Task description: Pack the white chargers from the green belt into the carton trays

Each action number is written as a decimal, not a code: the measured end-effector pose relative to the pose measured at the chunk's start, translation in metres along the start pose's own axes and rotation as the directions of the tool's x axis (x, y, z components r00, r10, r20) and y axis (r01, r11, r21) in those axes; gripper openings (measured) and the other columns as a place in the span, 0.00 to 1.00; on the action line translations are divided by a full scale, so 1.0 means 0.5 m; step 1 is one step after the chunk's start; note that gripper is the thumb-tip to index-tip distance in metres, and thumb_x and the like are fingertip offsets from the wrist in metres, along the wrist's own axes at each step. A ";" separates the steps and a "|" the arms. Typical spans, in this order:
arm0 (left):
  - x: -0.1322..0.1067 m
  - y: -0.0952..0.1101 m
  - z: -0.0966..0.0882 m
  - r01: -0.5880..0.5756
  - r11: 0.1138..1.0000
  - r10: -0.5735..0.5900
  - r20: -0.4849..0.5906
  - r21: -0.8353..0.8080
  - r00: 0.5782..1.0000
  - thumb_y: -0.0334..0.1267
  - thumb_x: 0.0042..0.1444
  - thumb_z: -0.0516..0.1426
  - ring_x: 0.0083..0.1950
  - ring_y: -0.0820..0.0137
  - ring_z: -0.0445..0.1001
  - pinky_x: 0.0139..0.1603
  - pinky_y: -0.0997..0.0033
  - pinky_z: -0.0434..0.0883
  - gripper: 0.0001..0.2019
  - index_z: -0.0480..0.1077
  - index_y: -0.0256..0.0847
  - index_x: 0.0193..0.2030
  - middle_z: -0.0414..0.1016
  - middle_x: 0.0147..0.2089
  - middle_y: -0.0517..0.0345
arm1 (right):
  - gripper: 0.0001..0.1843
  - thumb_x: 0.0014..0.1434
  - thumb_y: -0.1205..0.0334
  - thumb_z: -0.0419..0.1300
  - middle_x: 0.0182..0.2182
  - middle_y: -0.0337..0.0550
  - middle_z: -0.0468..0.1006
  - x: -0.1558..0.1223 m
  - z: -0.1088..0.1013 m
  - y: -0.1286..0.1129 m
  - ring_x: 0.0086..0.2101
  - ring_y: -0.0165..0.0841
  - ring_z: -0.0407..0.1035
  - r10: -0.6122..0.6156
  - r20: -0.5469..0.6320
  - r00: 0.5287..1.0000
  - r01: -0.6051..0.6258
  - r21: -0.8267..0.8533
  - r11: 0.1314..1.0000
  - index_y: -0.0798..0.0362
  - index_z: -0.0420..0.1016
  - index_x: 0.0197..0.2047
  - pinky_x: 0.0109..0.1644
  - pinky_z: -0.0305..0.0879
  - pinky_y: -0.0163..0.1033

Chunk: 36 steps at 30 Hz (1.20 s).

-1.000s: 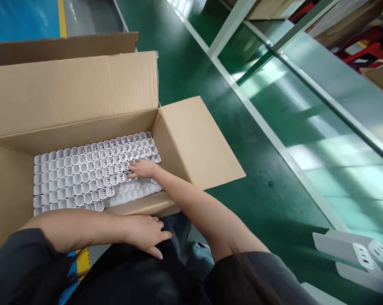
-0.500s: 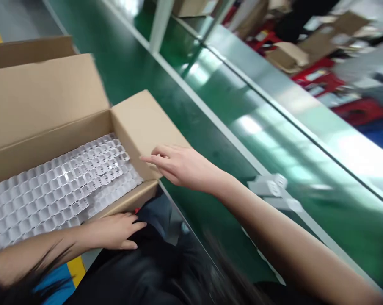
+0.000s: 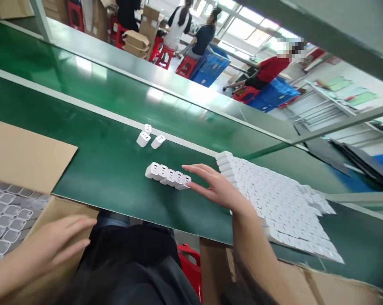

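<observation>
A short row of several white charger blocks (image 3: 168, 175) stands on the green work surface, ports facing up. My right hand (image 3: 218, 188) is at the row's right end, fingers stretched and apart; the thumb tip is at the last block, and I cannot tell whether it touches. My left hand (image 3: 64, 239), somewhat blurred, hovers by the near edge of the cardboard box (image 3: 72, 207), its thumb apart from the fingers and nothing in it. Inside that box lie rows of white and grey square-ended pieces (image 3: 4, 220).
Three loose charger blocks (image 3: 143, 139) stand near the pale strip (image 3: 191, 146). A large packed array of white chargers (image 3: 280, 203) covers the right side. Another cardboard box (image 3: 331, 284) is below the right edge. Across the bench, several people sit or stand near red stools (image 3: 186, 66).
The view has swung right, bringing the charger row and the large array into sight. My right hand has gone from the box flap to the row; my left stays near the box.
</observation>
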<state>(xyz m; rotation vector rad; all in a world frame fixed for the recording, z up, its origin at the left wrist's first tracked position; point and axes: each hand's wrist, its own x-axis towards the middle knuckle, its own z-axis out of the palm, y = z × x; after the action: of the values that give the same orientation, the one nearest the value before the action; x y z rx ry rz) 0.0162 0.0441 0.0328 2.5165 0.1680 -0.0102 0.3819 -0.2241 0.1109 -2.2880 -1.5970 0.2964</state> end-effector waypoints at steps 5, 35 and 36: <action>0.299 0.094 -0.021 -0.377 0.879 0.425 -0.122 0.293 0.897 0.51 0.64 0.53 0.65 0.56 0.65 0.65 0.56 0.64 0.25 0.65 0.40 0.63 0.68 0.64 0.45 | 0.36 0.63 0.46 0.59 0.63 0.47 0.60 -0.051 0.079 0.039 0.61 0.43 0.58 0.120 0.035 0.992 -0.123 0.108 0.986 0.41 0.52 0.69 0.64 0.62 0.53; 0.221 0.113 -0.001 -0.204 -0.056 -0.597 -0.131 -0.977 0.791 0.64 0.56 0.56 0.35 0.71 0.74 0.34 0.74 0.72 0.29 0.68 0.41 0.52 0.76 0.39 0.57 | 0.12 0.67 0.61 0.54 0.38 0.49 0.71 0.192 0.167 -0.280 0.37 0.39 0.65 -0.637 -0.188 0.747 0.612 -0.178 0.770 0.57 0.71 0.50 0.41 0.64 0.44; 0.195 0.110 0.005 -0.233 -0.055 -0.618 -0.150 -0.971 0.772 0.64 0.56 0.55 0.37 0.70 0.75 0.36 0.73 0.73 0.30 0.68 0.41 0.54 0.77 0.41 0.55 | 0.10 0.66 0.63 0.54 0.37 0.48 0.70 0.203 0.174 -0.296 0.36 0.39 0.64 -0.692 -0.168 0.702 0.667 -0.187 0.721 0.56 0.71 0.48 0.39 0.63 0.43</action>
<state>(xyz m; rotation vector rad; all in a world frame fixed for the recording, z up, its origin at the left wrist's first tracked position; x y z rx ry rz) 0.1198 0.0099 0.0579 0.7662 0.5939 0.5912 0.2579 -0.0692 0.0900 -1.5406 -2.2241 -0.2456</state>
